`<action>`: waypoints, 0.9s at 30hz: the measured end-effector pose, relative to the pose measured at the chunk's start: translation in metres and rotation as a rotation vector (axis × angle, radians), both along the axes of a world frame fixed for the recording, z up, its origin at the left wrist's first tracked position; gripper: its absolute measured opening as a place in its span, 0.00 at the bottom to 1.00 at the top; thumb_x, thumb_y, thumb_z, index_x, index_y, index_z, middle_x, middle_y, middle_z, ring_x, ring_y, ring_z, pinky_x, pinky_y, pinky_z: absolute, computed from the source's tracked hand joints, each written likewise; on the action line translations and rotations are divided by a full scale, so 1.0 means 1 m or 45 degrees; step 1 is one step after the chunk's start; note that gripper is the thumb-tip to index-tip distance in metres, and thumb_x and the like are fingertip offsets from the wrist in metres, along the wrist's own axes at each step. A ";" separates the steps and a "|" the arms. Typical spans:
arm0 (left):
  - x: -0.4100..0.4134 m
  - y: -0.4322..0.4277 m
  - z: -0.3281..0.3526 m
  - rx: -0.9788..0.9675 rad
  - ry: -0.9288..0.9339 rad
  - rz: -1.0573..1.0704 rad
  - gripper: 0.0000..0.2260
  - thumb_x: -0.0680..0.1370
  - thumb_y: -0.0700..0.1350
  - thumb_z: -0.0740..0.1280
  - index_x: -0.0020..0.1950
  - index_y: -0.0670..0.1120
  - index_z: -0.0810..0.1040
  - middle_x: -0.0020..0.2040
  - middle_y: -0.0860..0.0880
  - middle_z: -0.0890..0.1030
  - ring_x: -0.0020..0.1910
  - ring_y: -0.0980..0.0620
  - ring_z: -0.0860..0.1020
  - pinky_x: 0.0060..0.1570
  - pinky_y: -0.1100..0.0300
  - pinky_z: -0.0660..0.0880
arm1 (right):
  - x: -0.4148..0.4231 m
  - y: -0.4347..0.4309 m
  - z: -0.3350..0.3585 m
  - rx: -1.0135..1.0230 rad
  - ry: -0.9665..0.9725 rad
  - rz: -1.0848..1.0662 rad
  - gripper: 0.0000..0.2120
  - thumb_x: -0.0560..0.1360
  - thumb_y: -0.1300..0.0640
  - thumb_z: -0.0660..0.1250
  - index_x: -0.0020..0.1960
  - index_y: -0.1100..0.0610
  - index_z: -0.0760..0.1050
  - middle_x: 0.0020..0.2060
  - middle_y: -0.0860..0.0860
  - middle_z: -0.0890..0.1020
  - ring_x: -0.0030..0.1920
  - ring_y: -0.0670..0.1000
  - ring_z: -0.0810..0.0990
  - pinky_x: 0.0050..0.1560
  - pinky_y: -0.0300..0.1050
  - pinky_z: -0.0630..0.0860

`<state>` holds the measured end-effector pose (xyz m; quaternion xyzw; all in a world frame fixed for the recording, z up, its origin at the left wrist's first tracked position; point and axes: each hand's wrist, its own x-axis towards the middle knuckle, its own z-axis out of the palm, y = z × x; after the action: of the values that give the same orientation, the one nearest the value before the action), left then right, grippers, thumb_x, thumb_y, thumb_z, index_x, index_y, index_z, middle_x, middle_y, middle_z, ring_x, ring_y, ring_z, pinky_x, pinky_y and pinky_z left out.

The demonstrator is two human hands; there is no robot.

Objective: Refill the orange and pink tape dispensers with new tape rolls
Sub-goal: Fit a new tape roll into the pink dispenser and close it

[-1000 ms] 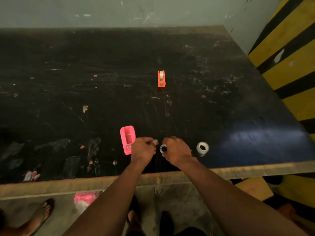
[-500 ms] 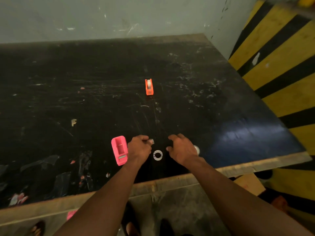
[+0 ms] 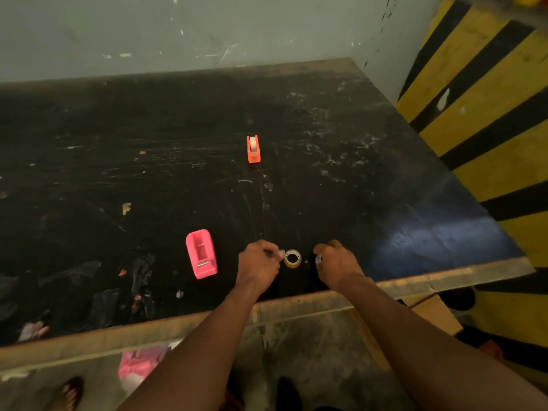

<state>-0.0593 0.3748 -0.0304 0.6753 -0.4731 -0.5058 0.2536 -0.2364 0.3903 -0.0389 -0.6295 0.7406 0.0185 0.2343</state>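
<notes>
Lying near the table's (image 3: 415,284) front edge, the pink tape dispenser (image 3: 201,253) sat empty left of my left hand (image 3: 258,266), its grip pinching a small pale tab. The tape roll (image 3: 292,258) lay flat between my hands. My right hand (image 3: 336,265) curled over something small; the orange tape dispenser (image 3: 253,149) stood farther back, holding tape.

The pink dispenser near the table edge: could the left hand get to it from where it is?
Probably yes. The pink dispenser lies just left of the left hand, with only bare table between, though the fingers already pinch something small.
</notes>
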 end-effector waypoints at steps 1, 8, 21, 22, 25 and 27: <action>0.001 0.003 0.001 0.014 -0.006 0.001 0.06 0.74 0.46 0.72 0.50 0.49 0.81 0.42 0.49 0.84 0.40 0.53 0.84 0.46 0.53 0.83 | 0.000 0.000 0.002 -0.016 -0.038 -0.027 0.19 0.76 0.57 0.66 0.67 0.49 0.72 0.65 0.57 0.73 0.62 0.60 0.75 0.62 0.52 0.73; 0.018 0.007 0.025 0.008 0.044 0.074 0.06 0.74 0.41 0.71 0.44 0.53 0.80 0.50 0.45 0.84 0.50 0.48 0.83 0.54 0.49 0.81 | 0.017 -0.010 0.032 0.095 -0.843 -0.375 0.07 0.75 0.55 0.69 0.53 0.49 0.80 0.50 0.52 0.81 0.47 0.52 0.82 0.44 0.47 0.83; 0.102 0.039 0.048 0.041 0.388 0.242 0.05 0.76 0.38 0.69 0.48 0.47 0.83 0.48 0.46 0.84 0.48 0.49 0.83 0.45 0.58 0.82 | 0.106 0.027 0.071 0.310 -1.505 -0.616 0.10 0.75 0.57 0.68 0.56 0.56 0.80 0.53 0.61 0.81 0.48 0.57 0.82 0.41 0.45 0.81; 0.110 0.043 0.047 0.076 0.432 0.279 0.06 0.75 0.37 0.69 0.49 0.46 0.83 0.50 0.45 0.84 0.50 0.48 0.83 0.46 0.57 0.82 | 0.116 0.031 0.072 0.324 -1.540 -0.630 0.11 0.76 0.57 0.67 0.57 0.57 0.79 0.52 0.61 0.81 0.47 0.57 0.82 0.42 0.46 0.81; 0.133 0.056 0.047 0.135 0.577 0.392 0.06 0.74 0.34 0.69 0.48 0.41 0.83 0.50 0.40 0.84 0.50 0.46 0.83 0.43 0.56 0.81 | 0.143 0.046 0.074 0.355 -1.610 -0.612 0.13 0.76 0.63 0.64 0.59 0.59 0.78 0.49 0.61 0.81 0.45 0.58 0.82 0.44 0.47 0.82; 0.146 0.065 0.047 0.140 0.638 0.400 0.06 0.74 0.34 0.69 0.49 0.39 0.83 0.49 0.39 0.84 0.46 0.47 0.82 0.39 0.58 0.80 | 0.159 0.054 0.075 0.364 -1.616 -0.573 0.16 0.74 0.68 0.63 0.60 0.59 0.78 0.50 0.60 0.81 0.46 0.58 0.82 0.46 0.47 0.82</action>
<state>0.0871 0.4399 0.0169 0.6072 -0.2575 -0.6360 0.4006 -0.0772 0.4439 0.0360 -0.3123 0.5631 -0.3052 0.7016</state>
